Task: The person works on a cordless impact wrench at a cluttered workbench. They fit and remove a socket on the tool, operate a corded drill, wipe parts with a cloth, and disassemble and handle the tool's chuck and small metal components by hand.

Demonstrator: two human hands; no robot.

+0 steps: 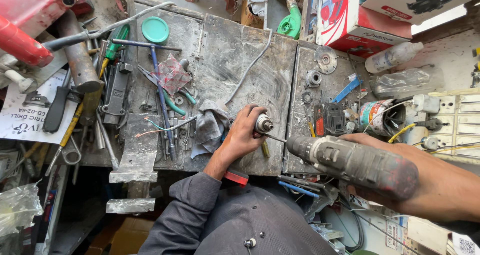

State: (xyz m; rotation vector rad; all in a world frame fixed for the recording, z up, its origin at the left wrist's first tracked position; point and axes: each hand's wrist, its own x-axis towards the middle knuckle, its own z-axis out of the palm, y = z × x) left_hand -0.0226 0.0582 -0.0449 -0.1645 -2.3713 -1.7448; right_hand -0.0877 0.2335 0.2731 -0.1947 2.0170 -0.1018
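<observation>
Left hand point(243, 135) gripping drill chuck point(263, 123) near front edge of metal workbench point(240, 55). Right hand point(425, 177) wrapping around grey drill point(350, 162), its bit pointing at chuck. Grey rag point(210, 127) lying just beside left hand.

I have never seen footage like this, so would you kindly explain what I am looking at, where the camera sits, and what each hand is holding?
There is no machine here: a person works with two bare hands, filmed by one camera worn on the head, looking down. The left hand grips a metal drill chuck on the workbench. The right hand holds a worn grey power drill, whose thin bit points at the chuck. Around them lie a grey rag, a white cable, a teal lid, a hammer, pliers and wrenches. At the far right are a plastic bottle and red boxes.
</observation>
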